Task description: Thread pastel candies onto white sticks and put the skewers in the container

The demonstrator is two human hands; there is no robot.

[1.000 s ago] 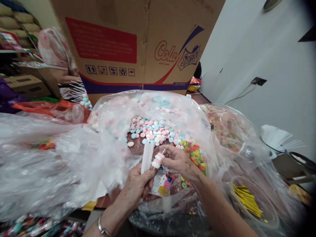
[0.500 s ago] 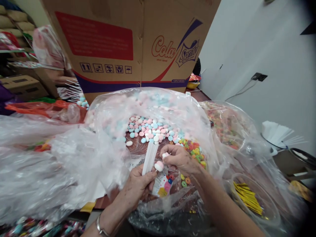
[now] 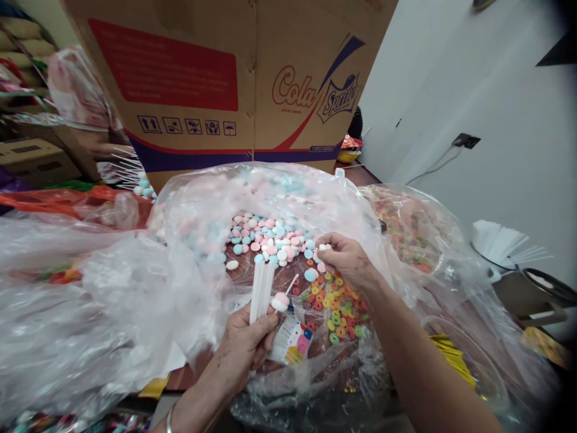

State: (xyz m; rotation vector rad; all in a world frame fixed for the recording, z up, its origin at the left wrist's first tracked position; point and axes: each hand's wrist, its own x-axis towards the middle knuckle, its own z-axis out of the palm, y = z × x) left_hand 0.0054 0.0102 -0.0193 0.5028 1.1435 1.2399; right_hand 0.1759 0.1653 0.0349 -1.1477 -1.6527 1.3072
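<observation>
— Left hand (image 3: 246, 343)?
— Closed round a bundle of white sticks (image 3: 260, 287), upright, along with one thin stick tilted to the right and a pink and white candy (image 3: 281, 302) threaded low on it. Hovered over the near edge of the big clear bag (image 3: 198, 228).
— Right hand (image 3: 347, 260)?
— Pinched a small pale candy (image 3: 323, 247) between thumb and fingertips, with the other fingers curled. Hung just above the bag's contents, apart from the left.
— Inside that bag?
— Held a heap of flat pastel candies (image 3: 270, 234), pink, blue and white, at the far side, and nearer, just beside them, loose coloured ring candies (image 3: 333, 304). Lay spread open in front of a tall cardboard box (image 3: 202, 72) printed "Cola".
— Other containers?
— To the right, a second clear bag (image 3: 406, 228) full of mixed coloured sweets. Nearer, under plastic, a round clear tub (image 3: 491, 376) with yellow strips (image 3: 453, 358) in it. Just right of the left hand, a small printed packet (image 3: 293, 340). Far left, behind the box, another person's patterned sleeve (image 3: 76, 90).
</observation>
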